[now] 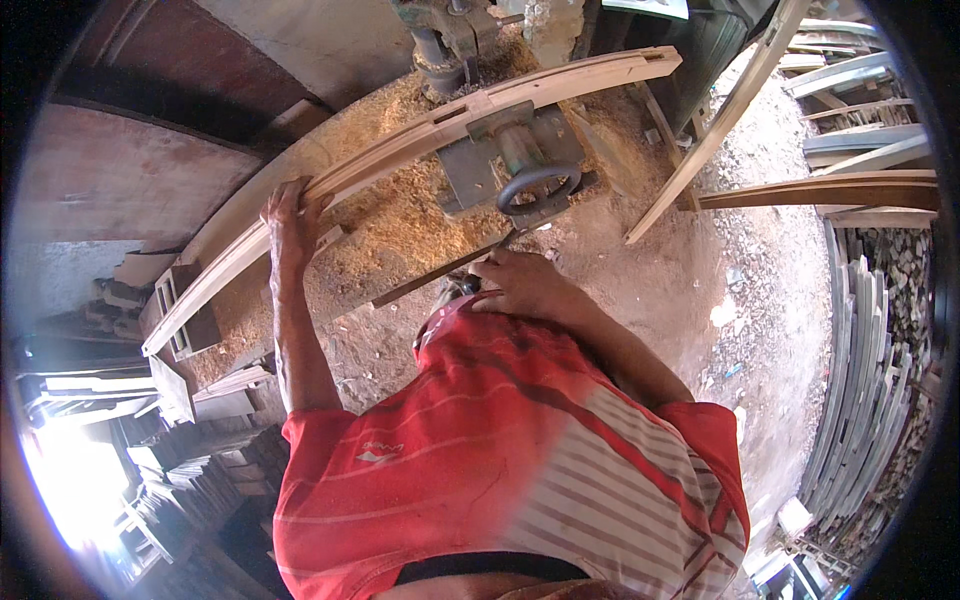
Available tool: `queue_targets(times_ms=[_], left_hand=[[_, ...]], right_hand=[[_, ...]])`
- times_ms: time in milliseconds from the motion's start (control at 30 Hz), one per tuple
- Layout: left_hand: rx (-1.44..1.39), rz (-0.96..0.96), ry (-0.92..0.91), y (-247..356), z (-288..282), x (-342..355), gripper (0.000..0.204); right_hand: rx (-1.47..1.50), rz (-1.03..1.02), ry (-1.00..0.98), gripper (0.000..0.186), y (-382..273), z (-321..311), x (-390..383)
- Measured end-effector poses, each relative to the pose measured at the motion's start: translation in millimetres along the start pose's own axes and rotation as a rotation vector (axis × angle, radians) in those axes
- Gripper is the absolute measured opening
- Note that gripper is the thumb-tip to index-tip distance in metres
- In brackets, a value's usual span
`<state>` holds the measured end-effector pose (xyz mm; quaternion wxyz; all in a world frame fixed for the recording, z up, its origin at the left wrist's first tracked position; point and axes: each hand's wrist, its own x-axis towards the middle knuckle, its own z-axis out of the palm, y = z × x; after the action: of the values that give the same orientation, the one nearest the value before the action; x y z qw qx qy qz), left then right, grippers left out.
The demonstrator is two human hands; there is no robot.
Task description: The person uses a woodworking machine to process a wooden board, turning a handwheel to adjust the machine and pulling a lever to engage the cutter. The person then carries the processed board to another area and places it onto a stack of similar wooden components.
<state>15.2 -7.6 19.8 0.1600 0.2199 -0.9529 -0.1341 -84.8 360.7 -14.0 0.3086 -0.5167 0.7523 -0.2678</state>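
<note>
A long pale wooden beam with slots cut along it lies slantwise across a machine's clamp. My left hand is closed over the beam left of the clamp, fingers on its far side. Close to my body, my right hand is curled round a black lever handle, most of which the fingers hide. Ahead of it sits the machine's vise with a dark handwheel, which neither hand touches. The machine's head stands just beyond the beam.
Sawdust covers the machine's table and surroundings. Another long board leans at the right, near a curved brown piece. Stacked timber strips line the far right. Wood blocks are piled at lower left. Large panels stand behind.
</note>
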Motion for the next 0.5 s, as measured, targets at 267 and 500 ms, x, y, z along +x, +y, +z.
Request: queue_targets(times_ms=[267,500], left_hand=[[-0.011,0.028,-0.003,19.2,13.2,10.0,0.044],[-0.019,-0.004,-0.011,25.3,12.0,9.4,0.044]], right_hand=[[-0.156,-0.378,0.183,0.030,8.9,36.4,27.9],[0.135,-0.238,0.225,0.025,15.4,40.8,30.8]])
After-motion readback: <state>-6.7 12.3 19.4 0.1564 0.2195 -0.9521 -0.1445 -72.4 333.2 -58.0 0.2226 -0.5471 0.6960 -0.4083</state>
